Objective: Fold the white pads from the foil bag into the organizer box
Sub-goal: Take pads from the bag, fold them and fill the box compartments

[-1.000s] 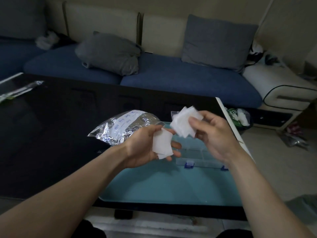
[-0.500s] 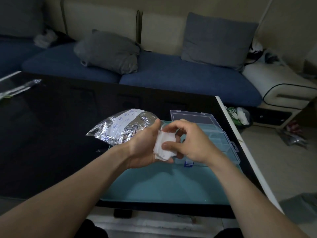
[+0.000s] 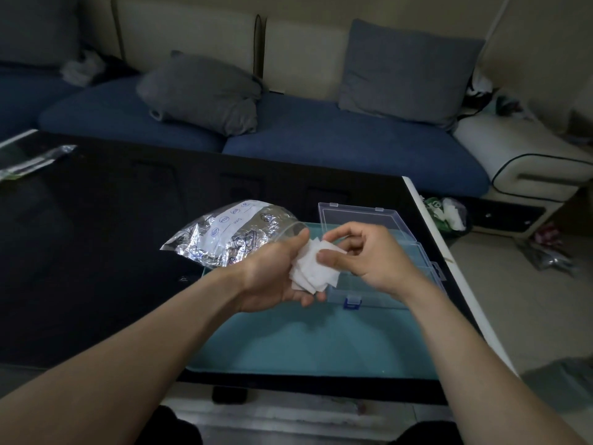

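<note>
Both hands (image 3: pixel 279 274) pinch thin, seemingly soft white pads (image 3: pixel 313 271).

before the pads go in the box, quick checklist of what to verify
1. White pads gripped: ok, left hand and right hand both pinch the stack.
2. Pads folded: cannot tell, edges look fanned out.
3. Organizer box open: ok, lid raised behind the hands.
4. Compartments free: cannot tell, hands cover most of them.
5. Foil bag out of the way: ok, lying left of the box.
</note>
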Demonstrator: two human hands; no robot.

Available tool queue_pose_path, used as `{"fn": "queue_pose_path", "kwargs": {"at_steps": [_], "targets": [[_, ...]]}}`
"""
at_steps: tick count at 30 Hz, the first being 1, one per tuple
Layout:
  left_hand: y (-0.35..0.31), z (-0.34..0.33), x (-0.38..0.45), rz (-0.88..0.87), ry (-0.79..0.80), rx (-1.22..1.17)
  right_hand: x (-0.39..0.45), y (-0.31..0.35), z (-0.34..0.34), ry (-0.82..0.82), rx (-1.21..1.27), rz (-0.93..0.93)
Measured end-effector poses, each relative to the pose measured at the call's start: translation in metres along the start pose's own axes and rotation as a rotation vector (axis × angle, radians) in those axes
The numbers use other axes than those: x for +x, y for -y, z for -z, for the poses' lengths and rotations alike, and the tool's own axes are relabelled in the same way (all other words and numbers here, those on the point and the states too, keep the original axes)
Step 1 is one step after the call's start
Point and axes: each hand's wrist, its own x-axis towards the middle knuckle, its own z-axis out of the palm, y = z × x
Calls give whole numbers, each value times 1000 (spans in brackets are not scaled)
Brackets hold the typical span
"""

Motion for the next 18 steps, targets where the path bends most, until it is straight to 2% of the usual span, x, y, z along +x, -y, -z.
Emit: {"fn": "queue_pose_path", "kwargs": {"at_steps": [4, 6, 8, 11, 15, 18], "targets": [[-3, -1, -2, 54, 135, -85, 4, -1, -10, -66, 15, 115], [-5, -3, -3, 24, 127, -160, 5, 0, -15, -89, -50, 140], [-4, -5, -1, -18, 7, -222, 6, 2, -17, -52, -110, 126], [-3, -4, 1, -23, -91, -246, 1, 9, -11, 86, 26, 39], [-3, 0, 2, -38, -20, -289, -8, 13, -16, 213, -121, 86], [-1, -1, 4, -63, 32, -283, -4, 15, -22, 174, -267, 146]]}}
